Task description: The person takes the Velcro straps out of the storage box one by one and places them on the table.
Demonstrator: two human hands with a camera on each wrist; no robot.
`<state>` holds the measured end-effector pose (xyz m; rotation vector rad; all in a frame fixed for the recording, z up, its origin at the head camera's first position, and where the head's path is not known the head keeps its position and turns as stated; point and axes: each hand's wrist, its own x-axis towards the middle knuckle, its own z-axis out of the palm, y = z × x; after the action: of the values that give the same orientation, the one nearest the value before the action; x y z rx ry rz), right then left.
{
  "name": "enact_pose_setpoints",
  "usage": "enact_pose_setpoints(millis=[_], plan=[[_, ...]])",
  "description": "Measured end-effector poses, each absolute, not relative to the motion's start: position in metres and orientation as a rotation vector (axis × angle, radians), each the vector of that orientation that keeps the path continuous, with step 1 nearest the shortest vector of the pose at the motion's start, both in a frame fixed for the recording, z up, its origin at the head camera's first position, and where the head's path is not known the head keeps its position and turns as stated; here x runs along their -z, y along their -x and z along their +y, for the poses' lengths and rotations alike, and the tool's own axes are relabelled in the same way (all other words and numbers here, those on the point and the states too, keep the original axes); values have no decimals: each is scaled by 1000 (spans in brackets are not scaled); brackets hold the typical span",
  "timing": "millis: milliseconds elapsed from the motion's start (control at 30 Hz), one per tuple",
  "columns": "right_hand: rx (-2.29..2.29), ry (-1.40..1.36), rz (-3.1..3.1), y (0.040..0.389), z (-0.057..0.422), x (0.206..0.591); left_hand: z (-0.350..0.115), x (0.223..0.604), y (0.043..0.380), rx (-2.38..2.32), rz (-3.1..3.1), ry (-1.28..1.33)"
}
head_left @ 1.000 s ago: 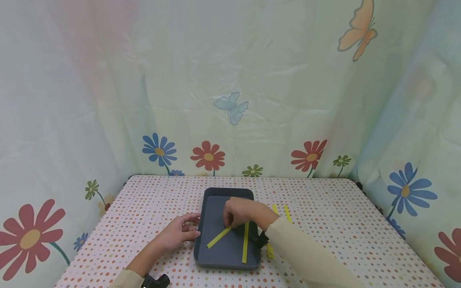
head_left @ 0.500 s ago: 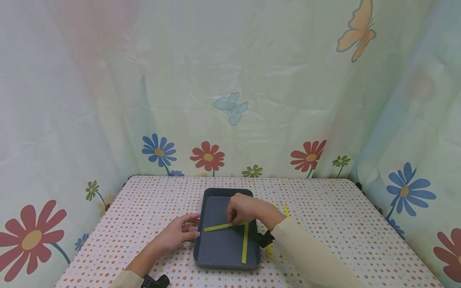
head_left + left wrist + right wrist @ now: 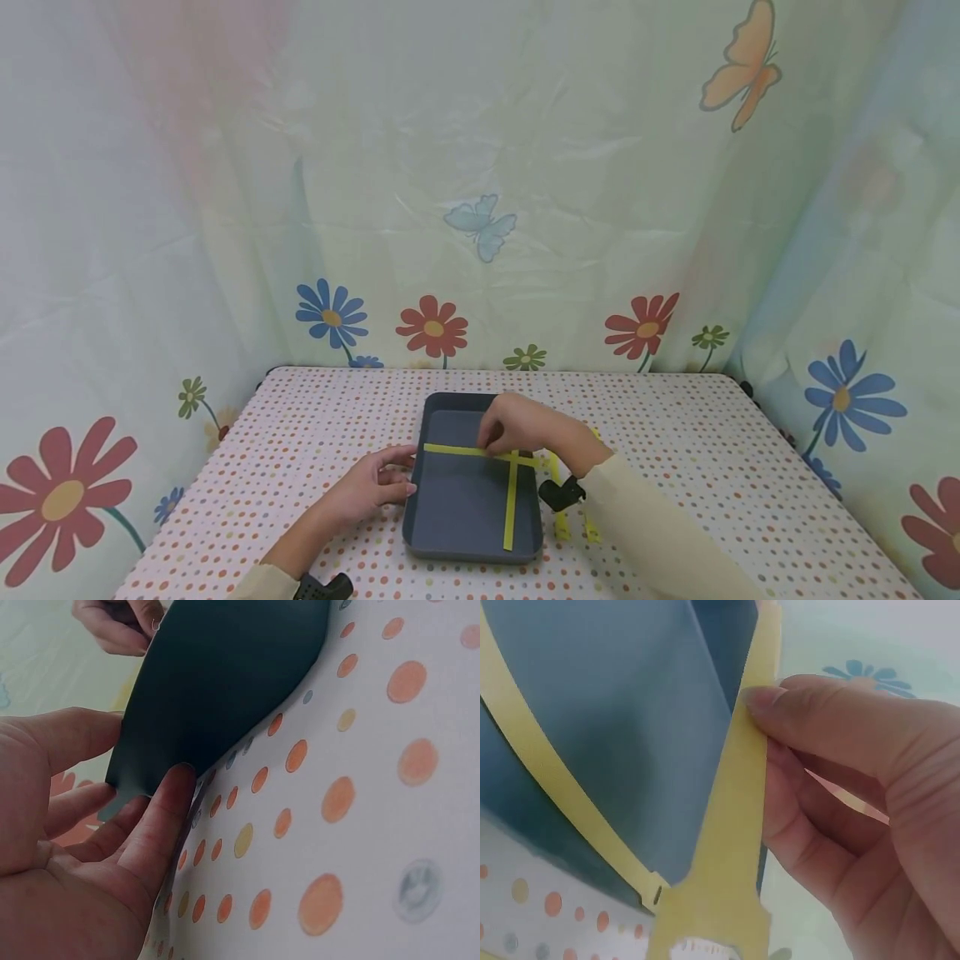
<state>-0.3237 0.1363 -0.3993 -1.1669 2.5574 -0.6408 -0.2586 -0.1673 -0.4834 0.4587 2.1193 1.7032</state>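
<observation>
In the head view my right hand [image 3: 517,425] pinches a flat yellow strip [image 3: 450,450] near its middle, over a dark grey tray [image 3: 461,521]. The strip spans the tray from side to side. In the right wrist view, thumb and fingers grip its narrow part, and its wider, notched end [image 3: 712,919] lies nearest the camera. Lengthwise along the tray's right side lies a second yellow strip [image 3: 510,512], which the held one crosses. My left hand [image 3: 371,487] touches the tray's left wall with thumb and fingertips; the left wrist view shows them spread along that dark side [image 3: 225,667].
More yellow strips lie on the dotted tablecloth [image 3: 337,408] just right of the tray, one with its end [image 3: 592,529] by my right sleeve, partly hidden by the arm. A curtain [image 3: 360,167] printed with flowers and butterflies hangs behind the table.
The held strip has turned from slanting toward the tray's near left to lying across it, over the lengthwise strip. My right hand has shifted slightly right and away. The left hand stays put.
</observation>
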Motion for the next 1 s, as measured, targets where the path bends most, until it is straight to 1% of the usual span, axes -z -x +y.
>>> enact_pose_setpoints(millis=[300, 533, 1000], plan=[[806, 1126, 2523, 321, 151, 401, -167, 483, 258, -1704, 2121, -465], [924, 988, 2524, 317, 160, 408, -167, 482, 258, -1699, 2127, -473], [1098, 958, 2498, 308, 176, 426, -168, 481, 257, -1692, 2132, -466]])
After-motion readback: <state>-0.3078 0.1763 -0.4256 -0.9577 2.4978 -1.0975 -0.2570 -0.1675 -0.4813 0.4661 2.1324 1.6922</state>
